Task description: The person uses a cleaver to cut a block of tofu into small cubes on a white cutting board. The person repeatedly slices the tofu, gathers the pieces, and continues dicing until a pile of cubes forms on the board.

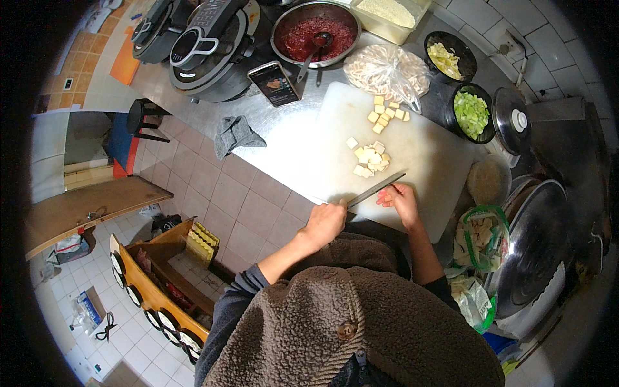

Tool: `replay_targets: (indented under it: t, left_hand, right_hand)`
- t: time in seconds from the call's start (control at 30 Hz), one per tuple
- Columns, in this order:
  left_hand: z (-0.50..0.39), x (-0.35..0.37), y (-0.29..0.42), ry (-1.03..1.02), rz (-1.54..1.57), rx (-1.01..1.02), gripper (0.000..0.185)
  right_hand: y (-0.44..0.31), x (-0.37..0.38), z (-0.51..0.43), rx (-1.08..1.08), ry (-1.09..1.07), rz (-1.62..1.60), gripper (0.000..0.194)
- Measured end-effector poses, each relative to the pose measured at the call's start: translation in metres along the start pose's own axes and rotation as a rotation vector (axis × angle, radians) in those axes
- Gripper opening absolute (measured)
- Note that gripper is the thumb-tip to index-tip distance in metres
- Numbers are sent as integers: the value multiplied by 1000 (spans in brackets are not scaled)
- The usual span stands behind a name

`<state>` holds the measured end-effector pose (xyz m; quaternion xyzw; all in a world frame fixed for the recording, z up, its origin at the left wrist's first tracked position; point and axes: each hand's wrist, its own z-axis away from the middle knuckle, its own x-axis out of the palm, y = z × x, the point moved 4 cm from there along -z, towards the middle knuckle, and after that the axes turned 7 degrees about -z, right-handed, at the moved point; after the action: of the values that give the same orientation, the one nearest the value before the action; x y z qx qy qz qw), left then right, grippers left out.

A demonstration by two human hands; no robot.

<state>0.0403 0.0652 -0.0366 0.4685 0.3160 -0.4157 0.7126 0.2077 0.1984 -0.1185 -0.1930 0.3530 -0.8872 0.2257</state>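
My left hand (325,222) grips the handle of a kitchen knife (377,189), its blade slanting up to the right over the near edge of a white cutting board (425,159). Close to the blade, my right hand (402,203) has its fingers loosely curled and appears to hold nothing. Just beyond the knife lies a loose pile of pale yellow food cubes (371,157), with one cube slightly apart. Farther up the board, a second group of yellow cubes (384,115) rests near a knotted clear plastic bag (387,72) of pale pieces.
Behind the board stand a steel bowl (358,41) of red minced food with a spoon, and a phone (274,84). Bowls of chopped green vegetable (470,115) and yellow pieces (444,60) sit right. A grey cloth (238,135) overhangs the counter's edge; a multicooker (213,63) stands left.
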Motion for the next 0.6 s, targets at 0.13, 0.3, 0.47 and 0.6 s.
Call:
replay_targets:
  t: [0.13, 0.3, 0.47, 0.6]
  left_hand:
    - [-1, -1, 1, 0, -36, -5, 15]
    - [-3, -3, 1, -76, 17, -68, 16]
    - [-2, -9, 1, -19, 24, -34, 14]
    - [-2, -7, 0, -12, 45, -45, 14]
  right_hand:
    - [0, -2, 0, -2, -25, 6, 28]
    - [3, -4, -1, -11, -43, 6, 27]
    - [1, -2, 0, -2, -32, -16, 27]
    - [-3, -1, 1, 13, -5, 15, 24]
